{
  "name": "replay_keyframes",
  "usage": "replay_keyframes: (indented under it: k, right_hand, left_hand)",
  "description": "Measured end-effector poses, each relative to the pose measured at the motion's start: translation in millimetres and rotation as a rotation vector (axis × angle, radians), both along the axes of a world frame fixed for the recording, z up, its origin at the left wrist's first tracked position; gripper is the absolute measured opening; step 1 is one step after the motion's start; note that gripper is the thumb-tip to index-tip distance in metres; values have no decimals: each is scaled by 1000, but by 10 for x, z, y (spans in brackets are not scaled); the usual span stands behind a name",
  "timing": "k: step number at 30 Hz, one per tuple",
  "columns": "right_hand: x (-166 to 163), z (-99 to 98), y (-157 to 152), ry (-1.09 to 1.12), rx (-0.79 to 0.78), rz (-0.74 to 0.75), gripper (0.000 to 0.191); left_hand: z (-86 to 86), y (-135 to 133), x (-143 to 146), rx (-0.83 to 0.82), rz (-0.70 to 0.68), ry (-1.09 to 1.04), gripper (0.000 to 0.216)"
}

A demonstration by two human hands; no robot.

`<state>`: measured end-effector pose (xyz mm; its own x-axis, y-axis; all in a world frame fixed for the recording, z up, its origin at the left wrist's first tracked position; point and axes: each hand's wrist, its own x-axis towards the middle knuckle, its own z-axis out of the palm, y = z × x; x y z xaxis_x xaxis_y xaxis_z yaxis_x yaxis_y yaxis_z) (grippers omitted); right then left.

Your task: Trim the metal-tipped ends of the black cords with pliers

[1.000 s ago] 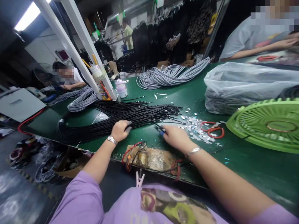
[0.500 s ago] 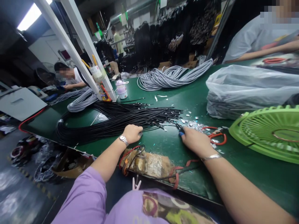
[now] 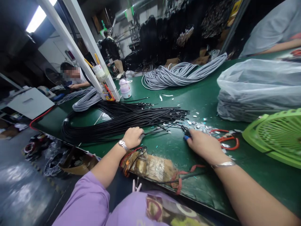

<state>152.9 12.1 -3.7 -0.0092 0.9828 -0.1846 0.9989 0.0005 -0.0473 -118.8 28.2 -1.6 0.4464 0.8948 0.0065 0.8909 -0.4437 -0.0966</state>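
Your black cables lie in a long bundle across the worktop, looped back at the left, their loose ends fanning out toward the right. Your two hands are apart, at the near side of that bundle. Your left hand has its fingers curled in, seemingly pinching a thin black strand that runs out to the right; the grip itself is partly hidden. Your right hand is closed around a small dark tool, its tip pointing far and left near the strand's end; you can't tell from here whether its blades are apart or meet. White scraps lie just beyond that hand, with red-handled scissors to its right. A single strand should be light and springy, bendy rather than limp, with a smooth, perhaps slightly slippery jacket, and hard to damage except at its thin tip. Hold it a little back from the end; the whole bundle probably feels heavy and floppy, so take that near its looped left part.
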Motion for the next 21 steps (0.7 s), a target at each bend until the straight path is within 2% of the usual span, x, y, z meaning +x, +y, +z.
replay_keyframes:
  k: [7, 10, 13, 16, 19, 21]
  right_hand:
    - [-11, 16, -1, -5, -12, -12, 28]
    - [-20, 34, -7, -7, -18, -12, 29]
    - [-21, 47, -10, 7, -26, -7, 30]
    - [-15, 43, -4, 16, -22, -4, 30]
    - [-8, 32, 4, 11, -8, -4, 28]
    - [-5, 30, 6, 7, -5, -7, 27]
  left_hand:
    - [-44, -112, -156, 172, -17, -408, 17]
    - [-49, -33, -158, 223, 63, -540, 24]
    - [-21, 52, -114, 68, 160, -523, 30]
    - [25, 62, -59, -93, 213, -466, 22]
    - [62, 31, -31, -61, 230, -410, 22]
    - [67, 21, -33, 40, 179, -348, 38]
